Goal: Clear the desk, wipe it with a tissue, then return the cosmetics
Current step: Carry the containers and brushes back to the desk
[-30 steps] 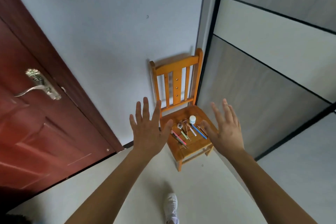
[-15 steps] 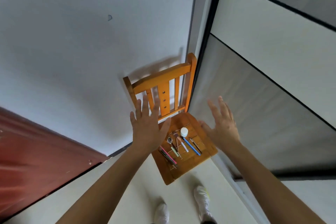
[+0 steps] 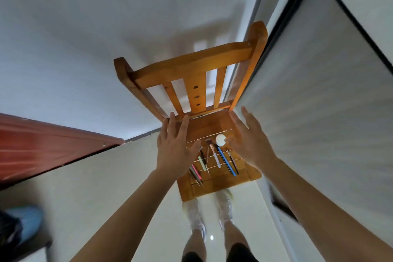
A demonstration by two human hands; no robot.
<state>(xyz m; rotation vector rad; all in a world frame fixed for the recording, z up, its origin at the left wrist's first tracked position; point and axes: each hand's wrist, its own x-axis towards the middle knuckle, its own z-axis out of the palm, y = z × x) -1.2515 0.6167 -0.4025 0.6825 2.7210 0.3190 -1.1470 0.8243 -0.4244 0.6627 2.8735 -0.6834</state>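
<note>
A wooden chair (image 3: 195,64) stands against the white wall, and several cosmetics lie in a row on its seat (image 3: 214,187). Among them are a small white jar (image 3: 220,139), a blue pencil (image 3: 226,161), a makeup brush (image 3: 214,153), a pale green stick (image 3: 202,163) and a pink pencil (image 3: 196,172). My left hand (image 3: 174,149) hovers over the seat's left side with fingers spread, covering part of the row. My right hand (image 3: 251,144) hovers over the right side, fingers straight, thumb close to the jar. Neither hand holds anything.
A grey sliding wardrobe door (image 3: 319,102) stands directly right of the chair. A red-brown door (image 3: 42,147) is at the left. My feet in white shoes (image 3: 197,217) stand on the pale floor in front of the seat. A blue and black object (image 3: 23,225) lies at the lower left.
I have stepped up to the chair and the view has tilted down. Both hands have come lower and now hover over the seat and the cosmetics.
</note>
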